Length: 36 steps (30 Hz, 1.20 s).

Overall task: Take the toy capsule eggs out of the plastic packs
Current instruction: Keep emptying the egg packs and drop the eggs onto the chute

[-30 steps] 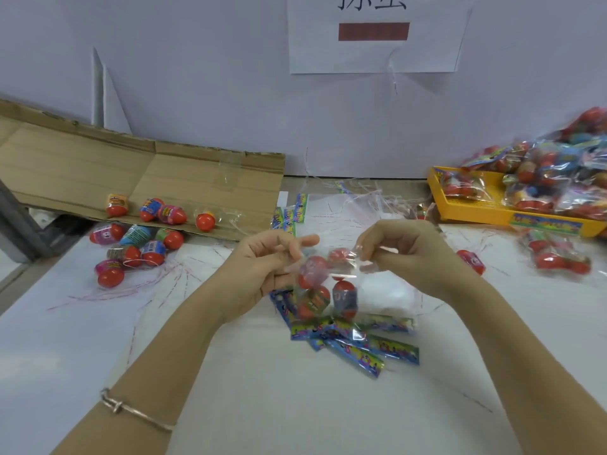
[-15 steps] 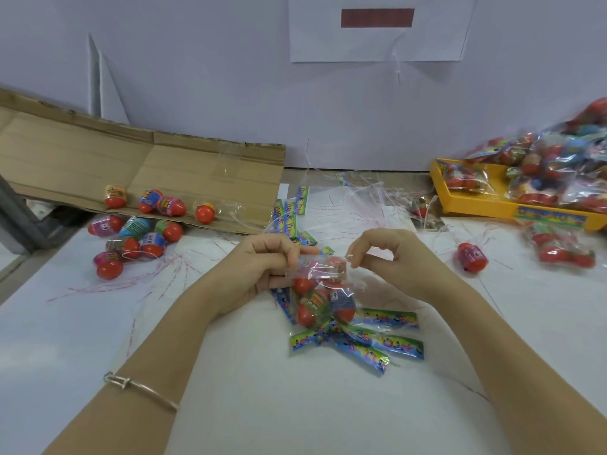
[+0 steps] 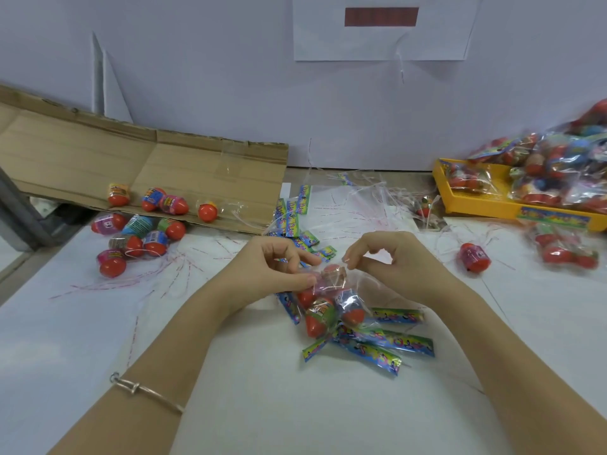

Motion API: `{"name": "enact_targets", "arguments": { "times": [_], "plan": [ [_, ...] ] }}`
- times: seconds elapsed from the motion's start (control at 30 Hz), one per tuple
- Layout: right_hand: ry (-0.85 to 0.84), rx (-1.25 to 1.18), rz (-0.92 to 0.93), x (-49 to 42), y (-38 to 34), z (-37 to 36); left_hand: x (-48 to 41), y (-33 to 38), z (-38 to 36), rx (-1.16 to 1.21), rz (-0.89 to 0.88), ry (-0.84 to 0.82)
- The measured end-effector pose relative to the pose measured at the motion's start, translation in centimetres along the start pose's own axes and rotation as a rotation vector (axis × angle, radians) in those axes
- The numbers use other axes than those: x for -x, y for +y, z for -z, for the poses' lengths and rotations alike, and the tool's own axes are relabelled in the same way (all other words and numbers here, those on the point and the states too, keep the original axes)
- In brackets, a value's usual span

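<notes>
A clear plastic pack with several red-bottomed capsule eggs inside hangs low over the white table, at the centre of the head view. My left hand pinches its top left edge between thumb and fingers. My right hand is just to the right of the pack's top, fingers curled, fingertips at the plastic's upper edge; whether it actually pinches the film is not clear. Loose unpacked eggs lie in a cluster at the left.
A flattened cardboard sheet lies at back left. A yellow tray heaped with full packs stands at back right, with one more pack and a single egg in front. Colourful label strips and empty bags litter the centre.
Both hands have lowered the pack toward the table. My right hand's grip on the pack's top has loosened, and its fingers now sit a little apart from the plastic.
</notes>
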State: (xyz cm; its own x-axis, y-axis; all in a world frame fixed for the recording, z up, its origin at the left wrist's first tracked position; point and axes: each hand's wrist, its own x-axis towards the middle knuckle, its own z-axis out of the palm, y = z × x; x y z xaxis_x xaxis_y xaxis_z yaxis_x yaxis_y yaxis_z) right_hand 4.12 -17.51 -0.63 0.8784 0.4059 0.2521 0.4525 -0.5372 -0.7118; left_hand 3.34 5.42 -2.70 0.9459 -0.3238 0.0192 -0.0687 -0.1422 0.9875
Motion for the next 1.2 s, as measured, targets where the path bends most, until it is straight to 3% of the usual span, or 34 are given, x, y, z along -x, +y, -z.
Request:
{"name": "enact_targets", "arguments": {
  "times": [0.37, 0.47, 0.53, 0.83, 1.2],
  "plan": [
    [-0.119, -0.714, -0.318, 0.1, 0.4, 2.9, 0.2, 1.0, 0.4, -0.029, -0.212, 0.163],
    [-0.232, -0.574, -0.373, -0.1, -0.2, 1.2, 0.2, 1.2, 0.3, -0.039, -0.255, 0.185],
    [-0.196, -0.516, -0.348, -0.2, -0.2, 0.6, 0.3, 1.4, 0.2, 0.0, -0.272, 0.183],
    [-0.052, -0.667, -0.27, -0.3, 0.2, 1.1, 0.0, 1.6, 0.3, 0.196, -0.132, 0.207],
    [-0.025, -0.704, -0.291, -0.4, -0.6, 0.9, -0.1, 1.6, 0.0, 0.224, -0.223, 0.304]
  ]
}}
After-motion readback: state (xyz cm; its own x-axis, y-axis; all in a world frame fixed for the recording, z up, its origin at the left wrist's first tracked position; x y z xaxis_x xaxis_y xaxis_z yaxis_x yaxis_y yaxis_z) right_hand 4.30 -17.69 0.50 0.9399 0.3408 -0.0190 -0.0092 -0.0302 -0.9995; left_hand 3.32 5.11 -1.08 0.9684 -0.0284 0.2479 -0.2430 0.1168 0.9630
